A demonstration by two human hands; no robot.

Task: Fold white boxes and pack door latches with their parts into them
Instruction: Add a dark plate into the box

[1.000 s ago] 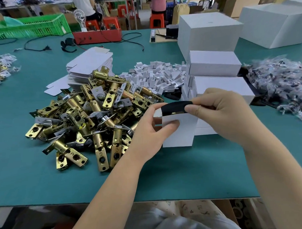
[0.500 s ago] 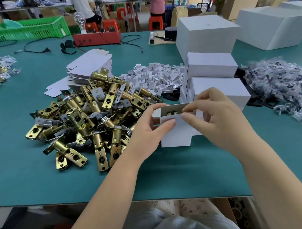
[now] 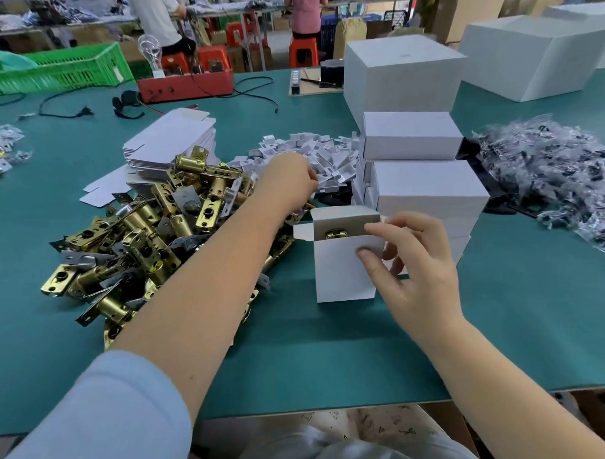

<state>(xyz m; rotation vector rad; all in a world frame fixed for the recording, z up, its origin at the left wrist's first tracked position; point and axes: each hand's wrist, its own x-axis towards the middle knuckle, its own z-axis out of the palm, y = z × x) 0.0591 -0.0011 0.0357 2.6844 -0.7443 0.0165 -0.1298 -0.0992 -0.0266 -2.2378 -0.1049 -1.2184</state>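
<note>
At tabletop centre, the white box stands upright, long axis vertical, top flaps open, brass latch visible inside. Right hand steadies it, fingers pinching the front wall. Left hand is over the pile of small white card pieces beyond and left of the box, so it's nearer; its grip can't be told
</note>
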